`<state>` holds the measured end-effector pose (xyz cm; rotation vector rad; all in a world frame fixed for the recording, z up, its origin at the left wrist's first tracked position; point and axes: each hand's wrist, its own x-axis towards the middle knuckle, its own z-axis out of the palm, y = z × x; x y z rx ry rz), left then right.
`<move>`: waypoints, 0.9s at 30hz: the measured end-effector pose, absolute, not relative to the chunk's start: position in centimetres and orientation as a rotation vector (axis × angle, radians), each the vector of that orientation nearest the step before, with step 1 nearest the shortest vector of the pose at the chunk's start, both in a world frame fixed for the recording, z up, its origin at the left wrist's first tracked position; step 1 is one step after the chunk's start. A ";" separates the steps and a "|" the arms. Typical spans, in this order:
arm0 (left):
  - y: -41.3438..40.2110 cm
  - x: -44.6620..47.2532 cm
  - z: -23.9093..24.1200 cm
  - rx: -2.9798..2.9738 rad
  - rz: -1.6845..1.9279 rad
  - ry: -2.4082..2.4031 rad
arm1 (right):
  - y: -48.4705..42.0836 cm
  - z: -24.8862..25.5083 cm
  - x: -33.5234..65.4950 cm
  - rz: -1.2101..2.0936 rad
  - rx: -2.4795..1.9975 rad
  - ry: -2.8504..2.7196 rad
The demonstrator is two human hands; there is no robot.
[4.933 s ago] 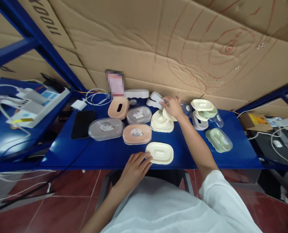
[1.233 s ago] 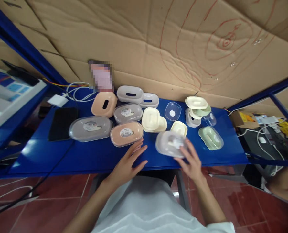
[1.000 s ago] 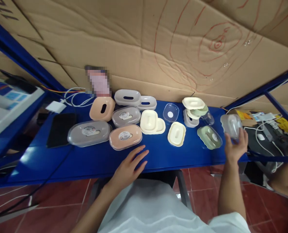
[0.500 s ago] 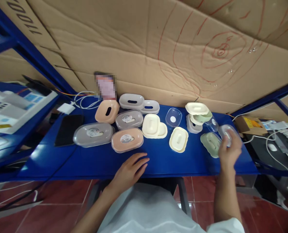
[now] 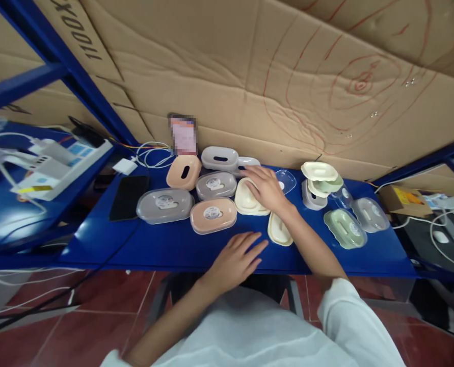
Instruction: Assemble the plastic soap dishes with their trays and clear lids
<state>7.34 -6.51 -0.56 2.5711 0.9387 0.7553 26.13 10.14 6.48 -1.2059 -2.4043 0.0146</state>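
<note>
My right hand [image 5: 265, 187], fingers apart, reaches over the cream plastic dishes [image 5: 245, 200]. Its fingertips overlap a small light-grey slotted box [image 5: 252, 162] behind them; whether they touch it I cannot tell. Under my right forearm lies another cream dish [image 5: 278, 232], partly hidden. A clear lid [image 5: 288, 181] lies just right of the hand. My left hand [image 5: 235, 259] is open and holds nothing, fingers spread near the table's front edge. Above it is a peach box with a clear lid [image 5: 213, 215].
More grey lidded boxes [image 5: 164, 205] and a peach slotted box [image 5: 184, 172] stand to the left, beside a black tablet [image 5: 129, 199]. At right are a cream and green stack [image 5: 319, 172], a green lidded dish [image 5: 345, 228] and a grey one [image 5: 371, 214]. Cardboard [image 5: 211, 76] walls the back.
My right hand has left the grey lidded dish at the far right and swung left over the cream dishes. The green dish now shows a clear lid. The view has shifted slightly.
</note>
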 end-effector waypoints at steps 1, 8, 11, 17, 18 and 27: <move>-6.4 8.6 -0.4 2.621 0.705 0.884 | 12.3 6.5 24.6 0.049 -1.176 -2.439; -5.9 11.0 -0.3 2.690 0.631 0.880 | 19.2 6.0 20.6 0.140 -1.273 -2.541; -6.2 7.8 -0.4 2.656 0.682 0.986 | 16.1 6.3 23.6 0.074 -1.270 -2.424; -7.0 2.0 -0.7 2.643 0.751 1.092 | 1.4 4.0 32.3 -0.047 -1.297 -2.093; -7.1 1.5 -0.8 2.644 0.752 1.083 | -1.4 3.1 33.5 -0.066 -1.339 -2.066; -6.7 2.6 0.0 2.344 0.959 0.908 | -13.0 -1.3 37.3 -0.130 -1.694 -1.963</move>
